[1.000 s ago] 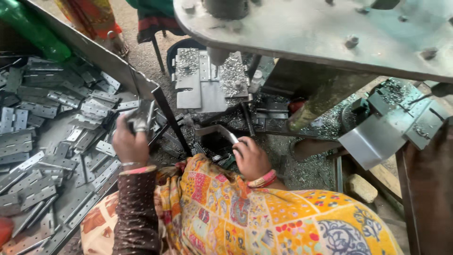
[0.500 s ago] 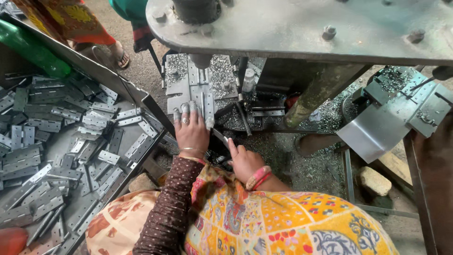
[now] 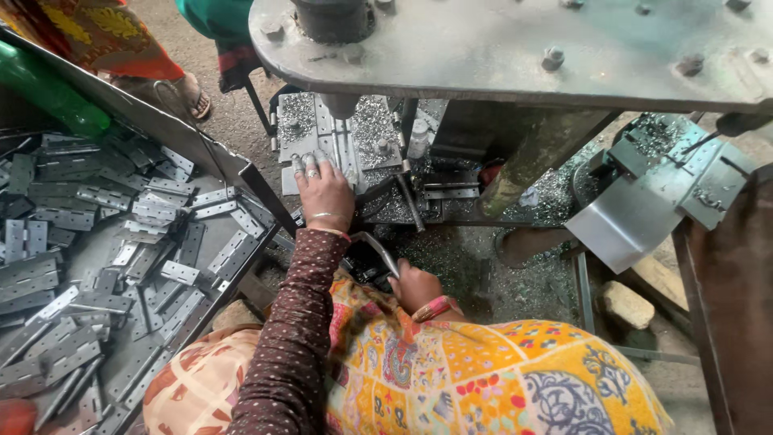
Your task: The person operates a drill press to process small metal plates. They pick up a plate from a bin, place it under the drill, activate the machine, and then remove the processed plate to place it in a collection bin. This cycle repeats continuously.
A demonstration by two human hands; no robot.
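My left hand [image 3: 324, 192] reaches forward onto the press bed [image 3: 299, 121] and holds a grey metal hinge [image 3: 332, 151] flat under its fingertips. The hinge lies just below the round punch [image 3: 341, 105] of the machine. Lower down, my right hand [image 3: 416, 287] is closed on a curved metal handle [image 3: 377, 245] beside my knee. My lap is covered by a yellow patterned cloth [image 3: 483, 379].
A slanted metal tray [image 3: 201, 137] on the left holds several grey hinges [image 3: 97, 266]. The thick press plate [image 3: 515, 48] overhangs the bed. A bent metal chute [image 3: 636, 217] stands at the right. Another person's sandalled foot [image 3: 189, 93] and a green bottle [image 3: 48, 93] are at the upper left.
My left hand lifted a hinge from the tray, carried it right to the press bed, then pushed it further in under the punch. My right hand stayed low at the handle.
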